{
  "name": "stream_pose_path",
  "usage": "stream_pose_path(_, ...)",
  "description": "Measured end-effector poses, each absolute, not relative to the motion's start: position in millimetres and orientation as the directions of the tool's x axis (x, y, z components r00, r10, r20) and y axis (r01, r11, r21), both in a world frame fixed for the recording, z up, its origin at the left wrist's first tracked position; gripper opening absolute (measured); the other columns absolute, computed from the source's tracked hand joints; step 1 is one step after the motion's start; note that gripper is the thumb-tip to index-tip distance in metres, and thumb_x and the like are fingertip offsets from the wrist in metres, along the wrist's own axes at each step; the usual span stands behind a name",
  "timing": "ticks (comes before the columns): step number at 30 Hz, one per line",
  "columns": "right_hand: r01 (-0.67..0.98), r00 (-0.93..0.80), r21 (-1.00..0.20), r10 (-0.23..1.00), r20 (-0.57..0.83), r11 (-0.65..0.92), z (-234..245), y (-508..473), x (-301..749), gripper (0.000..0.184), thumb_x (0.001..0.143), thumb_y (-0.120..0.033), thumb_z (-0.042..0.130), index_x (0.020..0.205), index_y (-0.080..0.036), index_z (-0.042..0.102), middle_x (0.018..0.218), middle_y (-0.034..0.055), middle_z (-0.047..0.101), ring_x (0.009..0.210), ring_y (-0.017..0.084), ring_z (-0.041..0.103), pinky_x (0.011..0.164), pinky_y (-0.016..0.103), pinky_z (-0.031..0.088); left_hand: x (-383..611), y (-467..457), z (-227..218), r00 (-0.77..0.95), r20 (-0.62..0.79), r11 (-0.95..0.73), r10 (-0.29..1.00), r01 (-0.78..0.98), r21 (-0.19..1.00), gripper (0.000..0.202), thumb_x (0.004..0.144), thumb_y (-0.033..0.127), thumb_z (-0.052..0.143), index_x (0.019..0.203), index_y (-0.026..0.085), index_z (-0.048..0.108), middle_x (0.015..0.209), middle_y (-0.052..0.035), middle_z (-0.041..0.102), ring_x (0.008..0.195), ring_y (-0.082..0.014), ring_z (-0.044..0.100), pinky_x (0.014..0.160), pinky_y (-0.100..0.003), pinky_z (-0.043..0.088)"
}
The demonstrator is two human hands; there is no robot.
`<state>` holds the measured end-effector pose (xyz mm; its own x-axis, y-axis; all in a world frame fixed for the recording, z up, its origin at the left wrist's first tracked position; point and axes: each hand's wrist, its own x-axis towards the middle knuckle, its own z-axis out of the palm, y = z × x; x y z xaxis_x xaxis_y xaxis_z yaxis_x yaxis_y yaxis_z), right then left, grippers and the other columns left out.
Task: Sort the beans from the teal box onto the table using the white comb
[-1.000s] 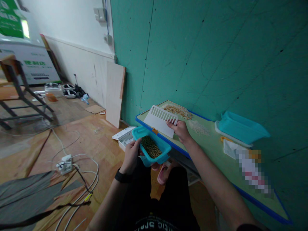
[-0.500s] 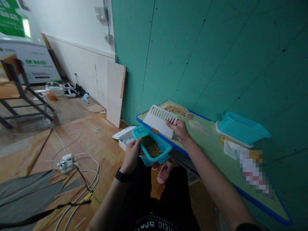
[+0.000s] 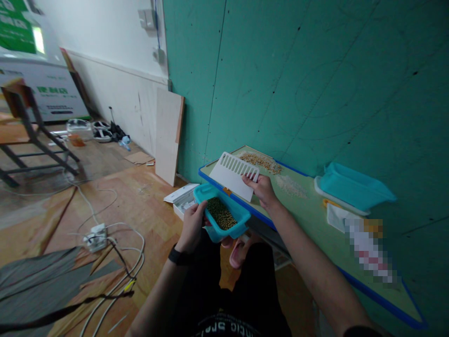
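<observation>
My left hand [image 3: 194, 222] grips the near-left rim of a turquoise plastic tub [image 3: 241, 228], just below the table's edge. Green beans [image 3: 215, 206] and yellowish beans [image 3: 227, 221] lie side by side inside it. In my right hand [image 3: 264, 189] is a flat white scraper [image 3: 229, 180] with a row of slots along one end, held over the table [image 3: 315, 224] beside the tub. Behind the scraper, a pile of tan beans [image 3: 264, 162] mixed with pale grains lies on the tabletop. A smaller patch of white grains [image 3: 291, 186] is to its right.
A second turquoise tub [image 3: 354, 187] stands on the table against the green wall [image 3: 298, 84]. An open white box [image 3: 180, 206] sits on the floor beyond the held tub. White cables and a power strip [image 3: 96, 238] lie at left, near a chair [image 3: 26, 126].
Almost nothing differs. The scraper has shifted very slightly at its slotted end; both hands keep their holds and the tub stays put.
</observation>
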<state>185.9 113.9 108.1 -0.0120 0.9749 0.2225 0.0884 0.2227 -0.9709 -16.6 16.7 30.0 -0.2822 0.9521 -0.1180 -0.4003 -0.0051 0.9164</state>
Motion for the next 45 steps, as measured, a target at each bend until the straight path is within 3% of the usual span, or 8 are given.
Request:
stream_pose_path(9, 0.091, -0.021, -0.965, 0.969, 0.245, 0.246, 105.4, 110.9, 183.4, 0.048, 0.06, -0.053, 0.086, 0.083, -0.012, 0.076, 0.079, 0.0061, 0.075, 0.072, 0.019, 0.066, 0.071, 0.033, 0.051, -16.1, 17.8, 29.1, -0.282, -0.107, -0.02, 0.953, -0.414, 0.91, 0.042, 0.064, 0.056, 0.079, 0.064, 0.019, 0.06, 0.042, 0.0067, 0.049, 0.036, -0.0113, 0.046, 0.036, -0.022, 0.039)
stream_pose_path(20, 0.314, -0.024, -0.876, 0.925, 0.379, 0.367, 102.9, 101.8, 171.0, 0.044, 0.075, -0.051, 0.072, 0.089, -0.01, 0.079, 0.081, 0.01, 0.078, 0.069, 0.022, 0.068, 0.062, 0.028, 0.05, -16.4, 18.9, 24.2, -0.271, -0.095, -0.027, 0.958, -0.414, 0.91, 0.044, 0.065, 0.057, 0.08, 0.062, 0.02, 0.056, 0.043, 0.006, 0.05, 0.036, -0.0118, 0.048, 0.037, -0.023, 0.04)
stream_pose_path(30, 0.771, -0.032, -0.527, 0.848, 0.529, 0.358, 113.5, 76.6, 166.7, 0.039, 0.092, -0.045, 0.058, 0.08, -0.014, 0.077, 0.075, 0.0116, 0.076, 0.069, 0.022, 0.07, 0.063, 0.026, 0.047, -17.1, 4.1, 23.0, -0.248, -0.116, 0.005, 0.962, -0.407, 0.913, 0.044, 0.065, 0.056, 0.08, 0.058, 0.02, 0.057, 0.041, 0.0051, 0.051, 0.035, -0.0111, 0.045, 0.037, -0.023, 0.035)
stream_pose_path(32, 0.839, -0.08, -0.42, 0.842, 0.533, 0.345, 116.7, 69.0, 156.9, 0.037, 0.096, -0.041, 0.053, 0.092, -0.014, 0.078, 0.084, 0.0135, 0.078, 0.075, 0.022, 0.072, 0.068, 0.026, 0.048, -17.1, -1.6, 20.3, -0.248, -0.132, 0.023, 0.96, -0.4, 0.916, 0.043, 0.066, 0.057, 0.08, 0.06, 0.02, 0.059, 0.043, 0.0052, 0.051, 0.036, -0.011, 0.045, 0.038, -0.023, 0.036)
stream_pose_path(34, 0.88, -0.158, -0.309, 0.836, 0.526, 0.361, 120.4, 61.9, 143.9, 0.037, 0.099, -0.034, 0.048, 0.118, -0.016, 0.074, 0.098, 0.0135, 0.079, 0.083, 0.022, 0.073, 0.074, 0.026, 0.05, -17.5, -8.1, 17.2, -0.265, -0.15, 0.036, 0.952, -0.389, 0.92, 0.045, 0.065, 0.058, 0.08, 0.058, 0.021, 0.057, 0.042, 0.0052, 0.05, 0.037, -0.0117, 0.045, 0.038, -0.023, 0.035)
stream_pose_path(37, 0.9, -0.295, -0.15, 0.827, 0.479, 0.408, 126.8, 55.4, 122.8, 0.055, 0.1, -0.024, 0.042, 0.155, -0.026, 0.045, 0.122, 0.0108, 0.075, 0.088, 0.02, 0.073, 0.077, 0.026, 0.051, -18.6, -17.2, 13.0, -0.27, -0.154, 0.054, 0.951, -0.345, 0.937, 0.043, 0.067, 0.057, 0.08, 0.058, 0.021, 0.057, 0.044, 0.0058, 0.048, 0.039, -0.0111, 0.043, 0.04, -0.023, 0.033)
stream_pose_path(40, 0.867, -0.431, -0.037, 0.784, 0.446, 0.498, 132.3, 57.0, 104.1, 0.069, 0.097, -0.017, 0.039, 0.163, -0.034, 0.025, 0.15, 0.0097, 0.058, 0.094, 0.02, 0.071, 0.076, 0.029, 0.053, -19.5, -20.9, 8.8, -0.263, -0.165, 0.073, 0.95, -0.328, 0.942, 0.041, 0.069, 0.055, 0.079, 0.061, 0.021, 0.059, 0.046, 0.0046, 0.05, 0.042, -0.0118, 0.044, 0.042, -0.023, 0.035)
stream_pose_path(45, 0.854, -0.459, -0.03, 0.78, 0.426, 0.519, 135.2, 71.2, 78.3, 0.059, 0.099, -0.017, 0.038, 0.156, -0.031, 0.037, 0.147, 0.0155, 0.058, 0.088, 0.021, 0.071, 0.075, 0.035, 0.055, -18.2, -16.7, 1.7, -0.254, -0.233, 0.131, 0.939, -0.361, 0.923, 0.036, 0.067, 0.051, 0.081, 0.065, 0.02, 0.063, 0.047, 0.0043, 0.049, 0.044, -0.0134, 0.045, 0.042, -0.024, 0.037)
